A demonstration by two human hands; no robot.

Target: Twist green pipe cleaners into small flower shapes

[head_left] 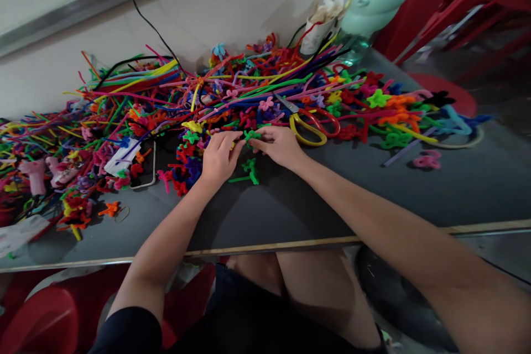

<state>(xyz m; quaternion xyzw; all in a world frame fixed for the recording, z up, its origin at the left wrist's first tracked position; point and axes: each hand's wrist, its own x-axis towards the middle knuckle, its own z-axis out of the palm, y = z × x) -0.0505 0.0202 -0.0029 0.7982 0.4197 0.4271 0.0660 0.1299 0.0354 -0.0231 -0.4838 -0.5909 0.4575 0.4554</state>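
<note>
Both hands meet near the middle of the dark table, around a small green pipe-cleaner shape (pixel 251 136). My left hand (pixel 220 156) pinches its left side between thumb and fingers. From the right, my right hand (pixel 277 145) grips the same piece with closed fingertips. Just below them, another green pipe-cleaner piece (pixel 250 170) lies on the table with one stem pointing left. Yellow-and-red-handled scissors (pixel 309 127) rest right beside my right hand. Red and purple bent pieces (pixel 191 168) lie to the left of my left hand.
A long heap of coloured pipe cleaners (pixel 149 88) runs along the wall. A phone (pixel 145 166) lies at left. A paper cup (pixel 314 37) and a green bottle (pixel 365 11) stand at the back right. The table's front edge (pixel 269 245) is near my lap.
</note>
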